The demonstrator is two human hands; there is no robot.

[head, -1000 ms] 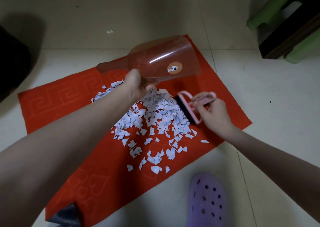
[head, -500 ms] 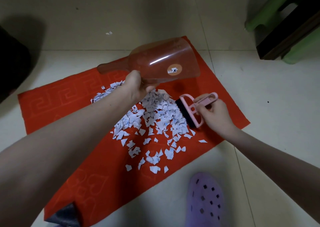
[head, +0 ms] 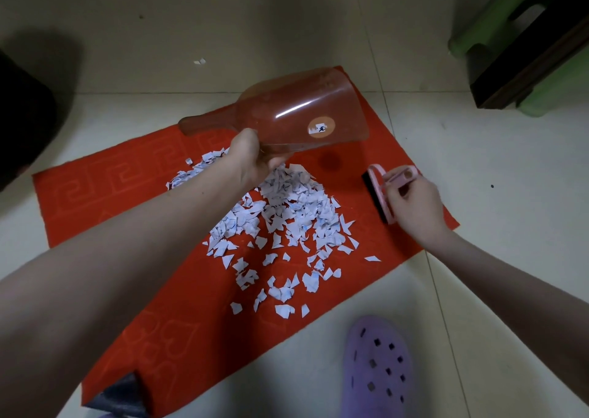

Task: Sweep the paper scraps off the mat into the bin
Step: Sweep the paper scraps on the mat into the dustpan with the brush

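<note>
A red mat (head: 105,200) lies on the tiled floor with a heap of white paper scraps (head: 287,220) spread over its middle. My left hand (head: 251,159) grips a clear reddish plastic scoop (head: 302,114) by its lower edge, held in the air above the far side of the heap. My right hand (head: 414,204) holds a small pink brush (head: 382,194) by its handle. The brush's dark bristles sit on the mat, a little right of the scraps.
A dark object (head: 22,124) fills the left edge. Green stools with a dark wooden piece (head: 526,54) stand at the top right. A purple clog (head: 379,369) is near the bottom edge. One stray scrap (head: 200,61) lies on the floor beyond the mat.
My right hand has drawn the brush rightward, away from the edge of the scrap heap. The scoop in my left hand has stayed in about the same place.
</note>
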